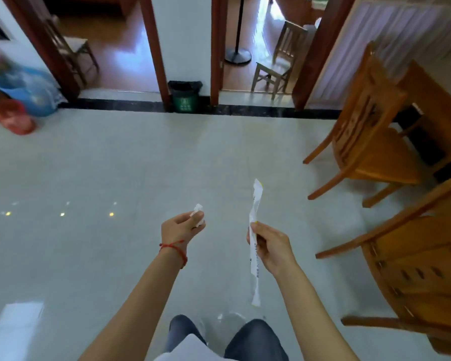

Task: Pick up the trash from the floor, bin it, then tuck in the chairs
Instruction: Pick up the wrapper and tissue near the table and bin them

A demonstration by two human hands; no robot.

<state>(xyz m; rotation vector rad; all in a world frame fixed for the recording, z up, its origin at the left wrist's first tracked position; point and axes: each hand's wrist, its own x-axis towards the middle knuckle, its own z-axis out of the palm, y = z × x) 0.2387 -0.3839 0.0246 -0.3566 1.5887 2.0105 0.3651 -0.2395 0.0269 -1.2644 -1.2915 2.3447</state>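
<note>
left hand (179,231): raised at waist height, fingers (199,218) pinched shut on a small crumpled white paper scrap (198,210); red string band on the wrist.
right hand (270,246): fingers closed around the middle of a long thin white plastic wrapper with printed text (255,225); top end sticks up, bottom end dangles below the fist.
why held so: both pieces kept clear of the body and off the floor, one per hand, looks like a carry to the bin rather than a sort.
trash location: in the hands, none seen for sure on the pale tiled floor (102,165); a faint clear shape by the feet, cannot tell if it is litter.
bin: small dark green waste bin with black liner (185,96) stands against the white wall strip between two doorways, straight ahead, well apart from the hands.
path: open floor between person and bin, nothing in the way; bin mouth looks open.
step (judged): pickup done, binning not yet done.
chairs: two orange-brown wooden slat-back chairs, far one (370,131) and near one (422,254), on the right, pulled out from a brown wooden desk (432,100); not tucked in.
side clutter: blue and red plastic basins (24,100) far left by the wall, blurred, off the route.
risk (judged): dangling wrapper end may flutter or miss the narrow bin.
</note>
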